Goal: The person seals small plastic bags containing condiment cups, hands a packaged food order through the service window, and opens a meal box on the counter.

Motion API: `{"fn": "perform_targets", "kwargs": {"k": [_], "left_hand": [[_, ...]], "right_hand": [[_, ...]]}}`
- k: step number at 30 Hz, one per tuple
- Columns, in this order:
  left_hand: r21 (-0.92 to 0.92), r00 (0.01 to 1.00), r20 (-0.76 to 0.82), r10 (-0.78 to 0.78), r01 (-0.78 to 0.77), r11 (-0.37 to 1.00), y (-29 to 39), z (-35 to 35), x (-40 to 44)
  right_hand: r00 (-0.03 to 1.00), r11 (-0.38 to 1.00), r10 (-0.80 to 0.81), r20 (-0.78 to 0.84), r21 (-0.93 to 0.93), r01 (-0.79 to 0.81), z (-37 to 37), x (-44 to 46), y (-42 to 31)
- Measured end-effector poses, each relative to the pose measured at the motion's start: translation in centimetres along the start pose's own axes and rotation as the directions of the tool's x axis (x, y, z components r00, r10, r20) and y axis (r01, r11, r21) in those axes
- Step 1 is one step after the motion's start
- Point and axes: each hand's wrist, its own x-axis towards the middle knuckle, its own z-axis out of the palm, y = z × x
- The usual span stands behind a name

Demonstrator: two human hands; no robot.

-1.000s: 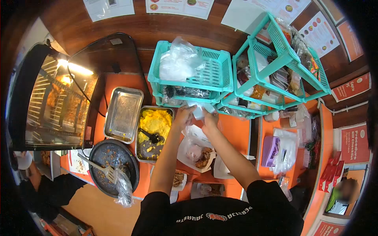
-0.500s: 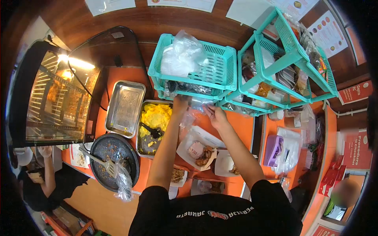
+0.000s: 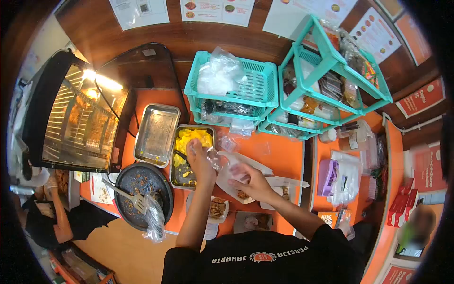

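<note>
Pinching the wrapped bundle (image 3: 240, 173) above the open paper box (image 3: 227, 187), the right hand (image 3: 257, 185) meets something probably soft, light and squashable, best cupped by its sides. Slippery clear film (image 3: 215, 161) lies beside the left hand (image 3: 199, 160), whose grip cannot be told.

Turquoise baskets (image 3: 260, 97), bright yellow food (image 3: 194, 137), glossy orange counter (image 3: 283, 150).

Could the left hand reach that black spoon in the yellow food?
Likely yes: the left hand is close to the black spoon and nothing visible blocks the way, though clear plastic is beside it.
</note>
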Motion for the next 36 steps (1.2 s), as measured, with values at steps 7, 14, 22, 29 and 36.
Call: {"fn": "perform_targets", "kwargs": {"k": [7, 14, 22, 29, 36], "left_hand": [[0.294, 0.929, 0.348, -0.122, 0.015, 0.956, 1.5, -6.8, -7.3], [0.404, 0.891, 0.442, 0.102, -0.300, 0.864, 0.6, -6.8, -15.8], [0.587, 0.683, 0.678, -0.273, -0.279, 0.760, -2.6, -13.3, -23.7], [0.387, 0.496, 0.864, 0.084, -0.763, 0.517, -0.1, -11.5, -35.8], [0.576, 0.301, 0.809, -0.504, -0.576, 0.580, -4.7, -10.7, -44.1]], "right_hand": [[0.955, 0.833, 0.279, -0.105, 0.520, -0.186, -5.0, -8.7, -0.3], [0.966, 0.696, 0.258, 0.006, 0.692, -0.191, -5.2, -20.1, -2.5], [0.764, 0.759, 0.319, -0.560, 0.634, 0.149, -1.0, -25.9, -0.4], [0.945, 0.938, 0.033, -0.326, 0.338, 0.084, -1.5, -36.7, -0.7], [0.983, 0.995, -0.027, -0.181, 0.087, 0.043, -1.0, -49.1, 2.4]]}}
